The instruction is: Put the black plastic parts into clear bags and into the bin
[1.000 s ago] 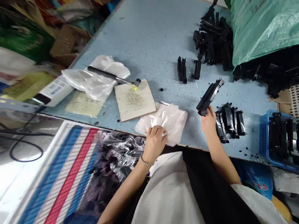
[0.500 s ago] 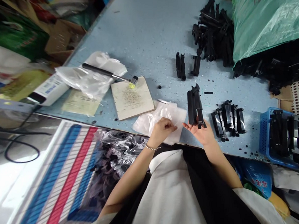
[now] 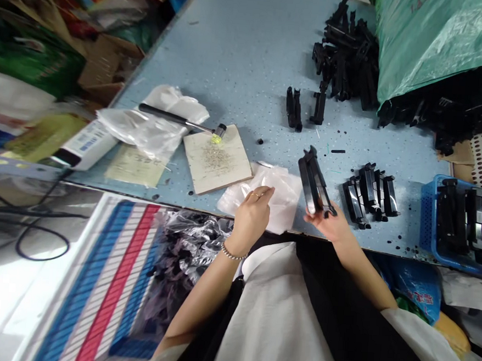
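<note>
My right hand holds a long black plastic part upright near the front edge of the blue table. My left hand rests with curled fingers on a stack of clear plastic bags just left of that part, pinching the top bag. A ring is on one finger and a bead bracelet on the wrist. A row of several similar black parts lies to the right of my right hand.
A small hammer lies across crumpled bags and a wooden board. Loose black parts pile at the back beside a green plastic sack. A blue basket with parts stands right. A striped sack of bagged parts sits below.
My right hand brought the black part from the right down beside the bags and turned it upright. My left hand lifted from flat on the bags into a pinch.
</note>
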`<state>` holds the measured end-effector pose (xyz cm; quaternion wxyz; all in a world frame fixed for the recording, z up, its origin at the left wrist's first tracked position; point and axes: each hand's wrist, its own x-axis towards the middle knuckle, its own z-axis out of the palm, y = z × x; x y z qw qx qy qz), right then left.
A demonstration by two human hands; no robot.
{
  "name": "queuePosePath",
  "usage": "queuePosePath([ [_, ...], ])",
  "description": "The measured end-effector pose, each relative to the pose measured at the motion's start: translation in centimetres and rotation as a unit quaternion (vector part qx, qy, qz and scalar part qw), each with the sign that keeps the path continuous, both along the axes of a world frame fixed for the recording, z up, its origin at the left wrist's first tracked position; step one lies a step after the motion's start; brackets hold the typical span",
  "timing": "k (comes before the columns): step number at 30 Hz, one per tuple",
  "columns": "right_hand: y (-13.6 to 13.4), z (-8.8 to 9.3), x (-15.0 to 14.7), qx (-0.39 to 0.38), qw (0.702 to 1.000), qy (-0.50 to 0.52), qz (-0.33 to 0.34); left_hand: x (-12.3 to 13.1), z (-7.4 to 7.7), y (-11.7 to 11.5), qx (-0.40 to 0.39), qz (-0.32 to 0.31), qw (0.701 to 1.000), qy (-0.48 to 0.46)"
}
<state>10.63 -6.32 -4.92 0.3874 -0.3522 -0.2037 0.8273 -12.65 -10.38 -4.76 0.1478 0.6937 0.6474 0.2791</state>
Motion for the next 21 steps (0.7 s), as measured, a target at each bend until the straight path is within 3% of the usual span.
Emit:
queuePosePath([
  [3, -2.5, 0.1, 2.6, -0.107, 0.982, 0.04, 0.149, 0.0, -0.6, 0.4, 0.015, 0.002, 0.998, -0.054],
  [5, -3.5, -0.6, 3.1, -0.172, 0.96, 0.06, 0.211, 0.0, -0.7, 0.1, 0.033, -0.022, 0.997, -0.066],
  [9, -3.7, -2.7, 2.2, -0.227, 0.951, 0.062, 0.2, -0.6, -0.1, -1.3, 0.085, -0.074, 0.993, -0.038],
  [15, -2.5, -3.8, 0.5, -0.166, 0.969, 0.026, 0.183, -0.8, 1.1, -2.6, 0.137, -0.03, 0.99, -0.02],
  [19, -1.9, -3.4, -1.2, -0.065, 0.987, -0.04, 0.141, 2.2, 0.7, -3.7, 0.081, -0.194, 0.976, -0.051],
  [21, -2.1, -2.6, -2.3, -0.02, 0.99, -0.08, 0.117, 3.7, 0.7, -4.0, 0.053, -0.219, 0.971, -0.075],
])
